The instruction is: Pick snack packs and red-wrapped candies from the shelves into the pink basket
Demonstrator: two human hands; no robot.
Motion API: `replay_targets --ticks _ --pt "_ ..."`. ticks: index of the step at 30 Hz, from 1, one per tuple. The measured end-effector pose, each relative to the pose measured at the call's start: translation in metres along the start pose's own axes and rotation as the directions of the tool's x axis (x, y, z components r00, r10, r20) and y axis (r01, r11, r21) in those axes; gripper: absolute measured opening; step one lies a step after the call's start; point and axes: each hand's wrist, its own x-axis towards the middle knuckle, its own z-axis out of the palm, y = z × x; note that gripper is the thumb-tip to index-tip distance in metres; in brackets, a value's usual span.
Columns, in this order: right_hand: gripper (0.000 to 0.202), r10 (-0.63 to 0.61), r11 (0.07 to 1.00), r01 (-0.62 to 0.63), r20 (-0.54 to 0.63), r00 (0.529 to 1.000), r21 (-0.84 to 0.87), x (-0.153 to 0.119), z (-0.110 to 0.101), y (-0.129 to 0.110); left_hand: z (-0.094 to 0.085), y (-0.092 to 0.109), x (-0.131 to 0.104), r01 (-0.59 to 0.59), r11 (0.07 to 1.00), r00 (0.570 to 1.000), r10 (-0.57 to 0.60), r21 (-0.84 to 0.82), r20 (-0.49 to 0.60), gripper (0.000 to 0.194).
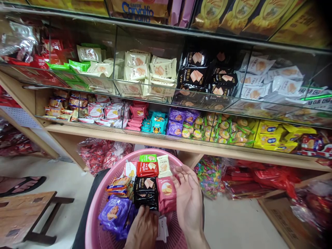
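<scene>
A pink plastic basket (pixel 89 214) holds several stacks of wrapped snacks. Among them are purple packs (pixel 112 212), black packs (pixel 145 190), pink packs (pixel 166 195), a red pack (pixel 147 168), a cream pack (pixel 164 166) and orange packs (pixel 119 186). My left hand (pixel 144 226) reaches into the basket just below the black packs; its fingertips are hidden against them. White packs (pixel 162 228) lie to its right. Beside the pink packs, over the basket's right side, my right hand (pixel 189 197) is held with its fingers apart and nothing in them.
Glass-fronted shelves (pixel 145 136) with sorted snacks run across the view. Under them lie bagged sweets (pixel 210 173) and a cardboard box (pixel 287 221). A wooden stool (pixel 26 214) and a person's sandalled foot (pixel 22 183) are at the left.
</scene>
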Motion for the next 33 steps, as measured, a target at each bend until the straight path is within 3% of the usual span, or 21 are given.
replay_targets --ticks 6,13,22,29,33 --pt "0.024 -0.016 1.0 0.016 0.011 1.0 -0.011 -0.002 -0.001 0.001 0.007 0.002 0.003 -0.009 0.996 0.997 0.016 0.087 -0.079 0.032" --pt "0.022 -0.015 1.0 0.015 0.017 1.0 -0.026 -0.003 0.0 -0.001 0.014 0.002 0.004 -0.124 0.977 0.956 0.165 0.176 -0.242 0.028" --pt "0.023 -0.025 0.999 0.026 0.021 0.999 -0.046 -0.003 -0.002 -0.001 0.017 0.0 0.008 -0.068 0.99 0.987 0.085 0.126 -0.134 0.027" --pt "0.025 -0.054 0.99 0.054 0.005 0.999 -0.132 -0.003 -0.001 0.001 0.021 -0.002 0.008 -0.066 0.985 0.97 0.101 0.157 -0.22 0.028" --pt "0.031 -0.141 0.947 0.126 -0.031 0.99 -0.294 -0.004 -0.006 -0.002 0.023 -0.004 0.008 -0.06 0.988 0.966 0.094 0.146 -0.241 0.027"
